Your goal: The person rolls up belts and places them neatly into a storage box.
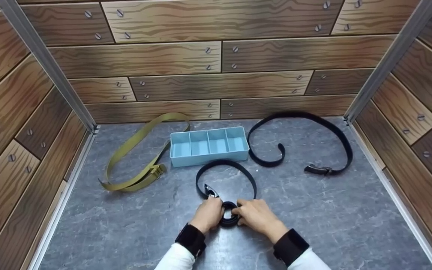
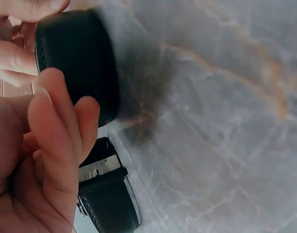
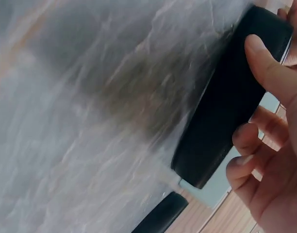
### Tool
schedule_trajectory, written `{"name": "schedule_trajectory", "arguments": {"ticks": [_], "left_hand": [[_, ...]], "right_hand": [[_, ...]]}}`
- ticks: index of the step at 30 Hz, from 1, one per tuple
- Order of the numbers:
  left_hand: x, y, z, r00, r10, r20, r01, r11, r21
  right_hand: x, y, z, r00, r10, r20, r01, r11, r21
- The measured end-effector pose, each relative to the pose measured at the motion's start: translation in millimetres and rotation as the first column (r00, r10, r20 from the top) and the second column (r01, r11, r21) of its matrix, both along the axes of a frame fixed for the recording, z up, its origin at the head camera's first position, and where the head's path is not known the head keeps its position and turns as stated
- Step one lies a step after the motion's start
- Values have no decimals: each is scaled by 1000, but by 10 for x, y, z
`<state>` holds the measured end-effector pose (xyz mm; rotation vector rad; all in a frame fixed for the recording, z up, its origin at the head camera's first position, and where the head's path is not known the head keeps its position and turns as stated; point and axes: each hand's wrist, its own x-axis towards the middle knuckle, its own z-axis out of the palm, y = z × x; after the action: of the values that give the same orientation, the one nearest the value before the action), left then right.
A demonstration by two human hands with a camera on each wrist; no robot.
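Observation:
A black leather belt [image 1: 226, 162] lies between my hands, one stretch wound into a small tight coil [image 1: 229, 224] and the rest arching away in a wide loop. Its metal buckle [image 1: 211, 190] sits just beyond my left hand [image 1: 207, 215], which grips the coil's left side. On the other side my right hand [image 1: 258, 216] pinches the coil, with a finger inside the ring. In the left wrist view the coiled strap [image 2: 78, 63] stands on edge, fingers against it. The right wrist view shows the thumb [image 3: 257, 46] lying across the strap's outer face.
Behind the loop stands a light blue tray [image 1: 209, 159] with several compartments. An olive webbing belt [image 1: 128, 146] with a buckle lies at left. Another black belt [image 1: 341, 138] curves at right. Wood-patterned walls [image 1: 216, 86] enclose the grey marbled surface [image 1: 126, 232].

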<state>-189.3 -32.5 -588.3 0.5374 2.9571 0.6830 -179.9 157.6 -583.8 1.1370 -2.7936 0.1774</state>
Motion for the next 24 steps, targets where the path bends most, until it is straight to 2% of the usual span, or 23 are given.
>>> {"name": "schedule_trajectory", "arguments": {"ticks": [3,7,10,13,19,22,24], "left_hand": [[2,-6,-7,1000,13,6,-14,999,43],[18,-27,-5,998,57,35,-61,991,116],[29,-32,-5,997,73,5,-73,991,114],[21,-23,2,998,54,-35,-51,996,68],[-15,-31,-3,995,-63,-79,61,998,-27],[-24,-47,-13,992,-109,-57,108,994,-26],[-22,-55,-13,994,-109,-16,109,994,-9]], "right_hand": [[-22,-17,-17,1000,18,-24,-19,999,-28],[-27,-60,-42,999,-2,-41,1,999,-35],[-6,-90,-52,999,-16,-41,14,999,-44],[18,-100,-54,998,-5,-57,2,999,-48],[39,-35,-42,997,7,-71,-7,1000,-5],[39,-14,-41,998,10,-61,-10,1000,-5],[38,-9,-42,998,17,-53,-17,1000,-9]]}}
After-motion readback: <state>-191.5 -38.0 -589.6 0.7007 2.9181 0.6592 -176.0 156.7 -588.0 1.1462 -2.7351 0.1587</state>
